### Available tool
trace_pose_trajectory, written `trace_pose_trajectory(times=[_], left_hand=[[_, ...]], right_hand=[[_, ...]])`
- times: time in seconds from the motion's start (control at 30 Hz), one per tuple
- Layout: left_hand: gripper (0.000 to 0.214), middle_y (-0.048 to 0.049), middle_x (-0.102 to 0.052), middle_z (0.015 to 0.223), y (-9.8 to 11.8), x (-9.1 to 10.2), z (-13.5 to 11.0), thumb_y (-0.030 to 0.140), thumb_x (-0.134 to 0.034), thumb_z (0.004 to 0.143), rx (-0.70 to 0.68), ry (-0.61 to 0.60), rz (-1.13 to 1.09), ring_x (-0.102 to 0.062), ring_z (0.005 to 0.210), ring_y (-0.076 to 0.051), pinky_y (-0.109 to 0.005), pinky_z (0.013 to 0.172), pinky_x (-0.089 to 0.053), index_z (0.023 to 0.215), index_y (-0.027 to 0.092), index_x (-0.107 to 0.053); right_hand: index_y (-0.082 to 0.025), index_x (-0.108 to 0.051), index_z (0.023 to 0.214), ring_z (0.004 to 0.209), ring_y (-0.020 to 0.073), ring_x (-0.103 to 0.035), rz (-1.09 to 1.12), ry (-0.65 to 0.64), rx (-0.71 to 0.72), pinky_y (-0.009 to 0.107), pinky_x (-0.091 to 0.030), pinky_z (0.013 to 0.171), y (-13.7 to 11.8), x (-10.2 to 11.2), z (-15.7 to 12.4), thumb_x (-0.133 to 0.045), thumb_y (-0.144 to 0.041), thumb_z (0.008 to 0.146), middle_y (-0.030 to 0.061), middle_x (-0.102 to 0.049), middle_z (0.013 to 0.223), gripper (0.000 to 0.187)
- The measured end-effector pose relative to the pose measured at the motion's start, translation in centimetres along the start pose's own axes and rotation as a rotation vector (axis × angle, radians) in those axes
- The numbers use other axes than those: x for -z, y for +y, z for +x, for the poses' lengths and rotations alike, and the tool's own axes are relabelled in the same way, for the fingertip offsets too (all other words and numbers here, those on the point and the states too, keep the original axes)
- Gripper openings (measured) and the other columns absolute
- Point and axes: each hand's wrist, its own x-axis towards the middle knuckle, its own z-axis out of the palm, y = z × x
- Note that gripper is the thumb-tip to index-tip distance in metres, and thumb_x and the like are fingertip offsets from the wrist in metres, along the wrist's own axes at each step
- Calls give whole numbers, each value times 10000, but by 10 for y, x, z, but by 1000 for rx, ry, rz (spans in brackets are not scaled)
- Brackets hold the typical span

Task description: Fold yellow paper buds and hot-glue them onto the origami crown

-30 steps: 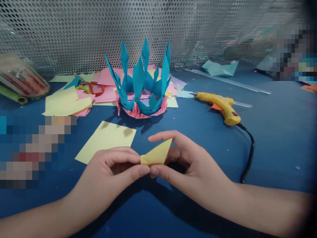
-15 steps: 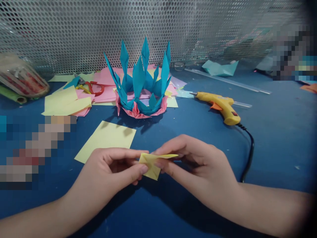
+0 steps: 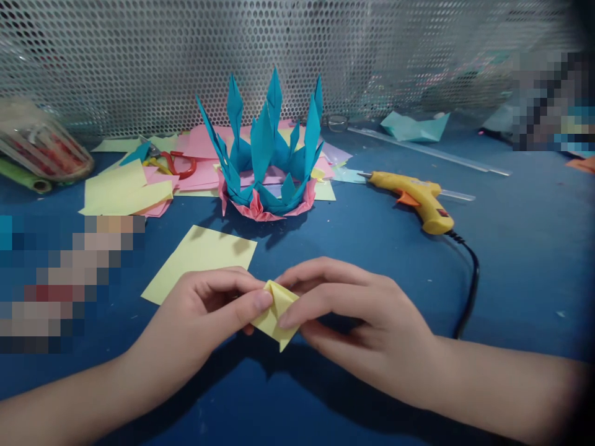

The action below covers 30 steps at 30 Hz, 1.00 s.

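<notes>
A small folded piece of yellow paper (image 3: 274, 313) is held just above the blue table, between both hands. My left hand (image 3: 214, 310) pinches its left side, thumb on the near face and fingers behind. From the right, my right hand (image 3: 353, 316) grips it with a finger pressed on the front fold; its thumb lies partly hidden underneath. Behind my left hand lies a flat yellow paper sheet (image 3: 204, 257). Farther back stands a blue folded-paper crown (image 3: 263, 148) of pointed petals with a pink paper base (image 3: 258, 210).
A yellow glue gun (image 3: 413, 195) lies at the right with its black cord (image 3: 474, 272) running toward me. Red-handled scissors (image 3: 181, 166) and loose coloured sheets (image 3: 116, 192) are at the back left, near a clear jar (image 3: 41, 142). A metal mesh (image 3: 162, 62) closes off the back.
The folded yellow paper has turned, showing its front face and a point downward. My right hand's finger has moved from the top edge onto its front.
</notes>
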Motion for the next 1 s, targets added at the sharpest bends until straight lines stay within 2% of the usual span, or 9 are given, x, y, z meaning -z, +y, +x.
trace_pose_trajectory(times=[0.23,0.37,0.53,0.77,0.9,1.0], left_hand=[[143,66,-687,634,0,-4,0,136,-749,735,34,21,-96,-582,564,-42,-69,527,-454,643,245,-760],[149,58,-689,614,2,-5,-1,127,-743,732,47,33,-108,-602,551,-47,-70,516,-469,629,232,-762],[99,45,-705,612,4,-5,-1,150,-772,708,110,18,-119,-597,526,-59,-83,467,-465,663,238,-774],[124,46,-671,600,3,-8,-4,131,-756,691,1,79,46,-569,516,-58,-100,487,-464,613,228,-752],[142,48,-661,597,2,-8,-2,138,-720,723,-24,96,63,-575,534,-61,-97,493,-464,607,218,-733],[132,51,-663,588,2,-8,0,128,-717,713,-4,100,11,-567,516,-55,-96,487,-463,610,210,-730]], right_hand=[[-144,-714,822,857,70,-677,86,-72,-16,109,-516,808,0,0,0,-577,20,795,58,-692,954,215],[-151,-702,800,854,81,-680,112,-111,-31,132,-524,811,1,-2,2,-564,40,775,55,-695,958,237],[-155,-685,830,896,110,-676,101,-167,-9,161,-532,804,2,-4,1,-540,35,818,72,-695,959,240],[-123,-679,897,875,125,-655,-16,-259,84,180,-537,755,3,-3,-3,-439,-34,927,113,-665,988,257],[-137,-676,783,892,125,-660,35,-282,38,167,-531,759,-1,-2,-2,-494,33,799,117,-654,1022,249],[-161,-613,726,800,125,-660,122,-175,-51,196,-546,724,-6,-3,-2,-524,14,703,82,-673,929,198]])
